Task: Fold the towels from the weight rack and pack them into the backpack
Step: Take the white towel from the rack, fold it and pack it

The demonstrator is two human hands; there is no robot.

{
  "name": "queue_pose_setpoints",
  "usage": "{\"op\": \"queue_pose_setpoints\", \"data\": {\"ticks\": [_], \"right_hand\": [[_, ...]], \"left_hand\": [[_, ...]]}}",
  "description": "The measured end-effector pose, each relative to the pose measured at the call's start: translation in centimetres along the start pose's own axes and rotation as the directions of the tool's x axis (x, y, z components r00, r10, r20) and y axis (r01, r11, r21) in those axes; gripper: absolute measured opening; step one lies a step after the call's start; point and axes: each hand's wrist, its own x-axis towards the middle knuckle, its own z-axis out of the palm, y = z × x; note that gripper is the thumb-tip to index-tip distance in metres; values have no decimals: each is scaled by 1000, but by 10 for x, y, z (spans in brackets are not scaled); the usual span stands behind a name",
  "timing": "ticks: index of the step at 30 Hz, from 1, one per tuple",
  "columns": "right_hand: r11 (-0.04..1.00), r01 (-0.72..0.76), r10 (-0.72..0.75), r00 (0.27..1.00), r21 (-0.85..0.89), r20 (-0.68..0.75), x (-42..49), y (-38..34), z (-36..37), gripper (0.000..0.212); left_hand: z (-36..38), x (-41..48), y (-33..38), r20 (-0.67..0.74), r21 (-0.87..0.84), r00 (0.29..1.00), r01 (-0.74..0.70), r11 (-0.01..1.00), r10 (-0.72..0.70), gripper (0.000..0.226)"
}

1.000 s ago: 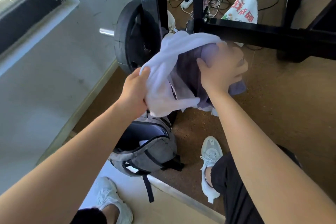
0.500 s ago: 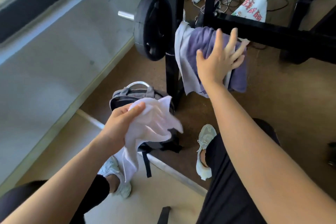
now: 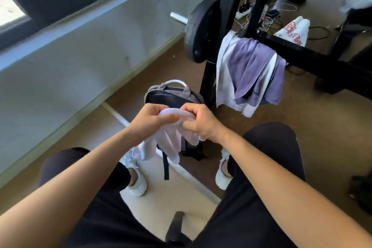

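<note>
A white towel [image 3: 173, 141] hangs crumpled between my two hands at the centre of the view. My left hand [image 3: 150, 122] grips its top edge from the left, and my right hand [image 3: 201, 122] pinches the same edge from the right. Directly behind the towel a grey backpack [image 3: 171, 91] stands open on the floor, partly hidden by my hands. On the black weight rack [image 3: 302, 54] a purple towel [image 3: 253, 66] and another white towel [image 3: 223, 78] hang draped over the bar.
A black weight plate [image 3: 199, 32] on a steel bar sits left of the rack's upright. A printed white bag [image 3: 293, 30] and cables lie behind the rack. My knees and white shoes flank the backpack. The wall and window are on the left.
My left hand pulled the white towel off the rack and down toward my lap. My right hand left the towels on the rack and came back to take hold of the white towel.
</note>
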Motion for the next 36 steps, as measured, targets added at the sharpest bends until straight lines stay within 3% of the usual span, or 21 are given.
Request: {"op": "queue_pose_setpoints", "data": {"ticks": [3, 5, 8, 12, 18, 23, 26, 31, 36], "right_hand": [[982, 16, -18, 1000, -186, -9, -15, 8, 18, 8], [950, 17, -30, 999, -311, -36, -26, 15, 29, 7], [927, -37, -4, 994, -374, -109, -37, 21, 26, 3], [905, -167, 111, 980, -391, -162, -52, 29, 19, 15], [881, -303, 301, 951, -363, -65, -61, 38, 13, 17], [883, -359, 354, 932, -302, -73, -60, 33, 5, 17], [868, -355, 341, 934, -348, -102, -60, 32, 2, 12], [828, -391, 321, 918, -401, -232, -59, 45, -6, 16], [783, -462, 343, 879, -416, -330, -52, 57, -11, 52]], "left_hand": [[-5, -18, -18, -46, 68, 996, -75, 995, 78, 6], [-6, -29, -32, -77, 123, 988, -123, 985, 133, 12], [-6, -41, -59, -196, 210, 966, -127, 970, 169, 16], [-5, -60, -116, -408, 270, 906, -2, 963, 116, 7], [-11, -62, -140, -541, 315, 841, 180, 932, 20, 10], [-23, -59, -149, -494, -25, 844, 227, 974, -209, 25], [-22, -55, -147, -429, -87, 861, 261, 961, -273, 21], [-18, -54, -140, -418, 117, 892, 243, 963, -174, 19], [-19, -52, -145, -497, 241, 852, 317, 917, -164, 8]]}}
